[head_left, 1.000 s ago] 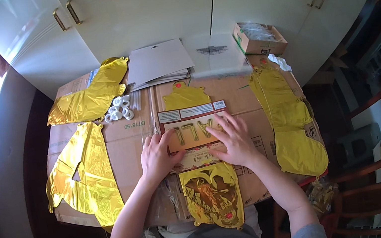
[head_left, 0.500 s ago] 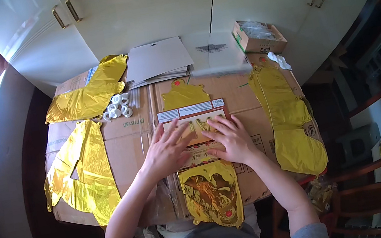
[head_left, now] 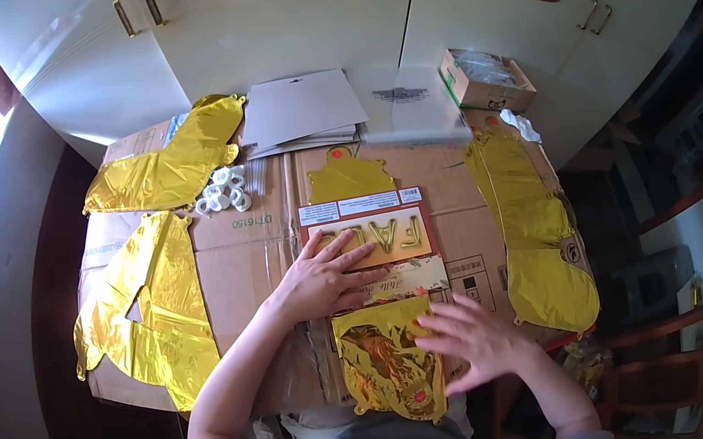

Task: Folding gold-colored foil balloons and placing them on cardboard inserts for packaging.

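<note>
A flat printed card (head_left: 394,280) with pictured gold letters lies on a gold foil balloon. The balloon's upper end (head_left: 349,179) shows beyond the card, and its shiny lower part (head_left: 384,355) hangs toward me past the near table edge. My left hand (head_left: 321,277) rests on the left of the card with its fingers spread. At the right edge of the balloon's lower part is my right hand (head_left: 480,339), fingers apart, its fingertips over the foil. Whether they press on it I cannot tell. The middle of the balloon is hidden under the card.
More flat gold foil balloons lie at the far left (head_left: 167,171), near left (head_left: 153,308) and right (head_left: 535,235). White rings (head_left: 224,190), grey cards (head_left: 302,109), clear plastic sleeves (head_left: 409,107) and a small box (head_left: 486,81) sit along the back of the cardboard surface (head_left: 237,257).
My right hand has left the card and moved down toward me, to the balloon's lower right edge. My left hand stays on the card. The view has shifted slightly.
</note>
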### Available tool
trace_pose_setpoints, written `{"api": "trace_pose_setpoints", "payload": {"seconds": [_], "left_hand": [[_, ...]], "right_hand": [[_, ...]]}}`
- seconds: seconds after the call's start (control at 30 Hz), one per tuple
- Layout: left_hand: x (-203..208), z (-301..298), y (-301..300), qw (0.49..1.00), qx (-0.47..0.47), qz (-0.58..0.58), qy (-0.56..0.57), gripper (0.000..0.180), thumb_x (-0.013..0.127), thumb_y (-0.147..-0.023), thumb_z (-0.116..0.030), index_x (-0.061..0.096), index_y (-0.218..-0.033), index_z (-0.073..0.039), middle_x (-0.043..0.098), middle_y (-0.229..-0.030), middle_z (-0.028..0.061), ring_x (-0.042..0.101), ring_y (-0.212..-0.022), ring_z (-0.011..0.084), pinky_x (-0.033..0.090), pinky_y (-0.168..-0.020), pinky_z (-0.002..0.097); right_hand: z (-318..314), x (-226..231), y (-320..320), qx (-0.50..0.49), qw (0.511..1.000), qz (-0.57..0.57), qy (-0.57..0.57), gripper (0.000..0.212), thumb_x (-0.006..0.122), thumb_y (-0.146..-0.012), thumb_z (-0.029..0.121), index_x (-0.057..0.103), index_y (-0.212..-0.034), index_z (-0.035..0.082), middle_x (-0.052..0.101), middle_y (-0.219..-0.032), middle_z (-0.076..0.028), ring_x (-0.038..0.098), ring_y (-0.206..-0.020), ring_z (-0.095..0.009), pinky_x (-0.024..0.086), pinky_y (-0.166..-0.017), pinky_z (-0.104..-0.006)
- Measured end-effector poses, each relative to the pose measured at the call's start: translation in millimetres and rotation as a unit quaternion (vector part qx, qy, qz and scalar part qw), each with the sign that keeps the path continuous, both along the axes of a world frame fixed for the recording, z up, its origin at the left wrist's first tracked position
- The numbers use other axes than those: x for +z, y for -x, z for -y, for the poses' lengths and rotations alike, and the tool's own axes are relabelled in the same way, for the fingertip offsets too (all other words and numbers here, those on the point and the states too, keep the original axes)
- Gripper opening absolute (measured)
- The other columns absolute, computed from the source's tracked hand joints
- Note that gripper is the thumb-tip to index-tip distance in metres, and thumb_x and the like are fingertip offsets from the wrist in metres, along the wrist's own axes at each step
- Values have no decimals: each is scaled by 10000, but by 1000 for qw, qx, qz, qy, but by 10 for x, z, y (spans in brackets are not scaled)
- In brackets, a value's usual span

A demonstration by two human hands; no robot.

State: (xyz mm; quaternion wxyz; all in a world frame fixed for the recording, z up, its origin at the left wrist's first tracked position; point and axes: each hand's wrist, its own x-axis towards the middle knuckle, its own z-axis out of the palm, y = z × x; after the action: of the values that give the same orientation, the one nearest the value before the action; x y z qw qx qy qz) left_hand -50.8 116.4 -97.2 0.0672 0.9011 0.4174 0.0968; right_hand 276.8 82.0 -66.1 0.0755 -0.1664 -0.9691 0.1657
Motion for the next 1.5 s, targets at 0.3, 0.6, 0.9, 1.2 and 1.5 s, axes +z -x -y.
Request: {"api": "trace_pose_setpoints", "payload": {"seconds": [0.3,0.6,0.9,1.2,1.5], "left_hand": [[29,12,7,1000,0,-2,23,496,530,-929,-513,466,-1415,-435,368,-1549,4,280,-1449,331,108,-1173,593],[-48,10,78,987,17,138,85,490,507,-960,-453,487,-1422,-290,421,-1511,19,324,-1434,251,140,-1184,524],[-165,-58,133,995,-39,92,2,457,607,-836,-184,582,-1278,-68,551,-1358,133,411,-1355,314,224,-1182,477],[-265,-77,207,995,-15,84,59,456,600,-824,-176,591,-1259,-40,573,-1322,145,444,-1328,311,233,-1181,466],[409,837,-383,977,158,138,-47,417,609,-789,-55,589,-1201,3,599,-1219,179,578,-1165,313,457,-1009,442]], "right_hand": [[566,-226,137,-24,970,-159,-184,235,656,-866,195,700,-1093,241,650,-1129,74,571,-1088,-111,393,-977,-394],[-732,399,830,-223,935,-267,73,89,653,-843,147,658,-887,69,605,-730,-90,615,-749,-291,458,-736,-402],[-1440,-371,985,-219,941,-254,43,243,679,-871,202,630,-984,-7,654,-921,-153,645,-893,-332,504,-809,-420],[-1479,-599,1051,-200,957,-186,-100,301,670,-860,194,582,-1097,31,588,-1166,-146,553,-1130,-347,387,-1048,-469],[-1451,-644,1067,-207,947,-223,-99,285,638,-847,138,571,-1101,27,578,-1150,-156,561,-1095,-356,423,-1004,-470]]}}
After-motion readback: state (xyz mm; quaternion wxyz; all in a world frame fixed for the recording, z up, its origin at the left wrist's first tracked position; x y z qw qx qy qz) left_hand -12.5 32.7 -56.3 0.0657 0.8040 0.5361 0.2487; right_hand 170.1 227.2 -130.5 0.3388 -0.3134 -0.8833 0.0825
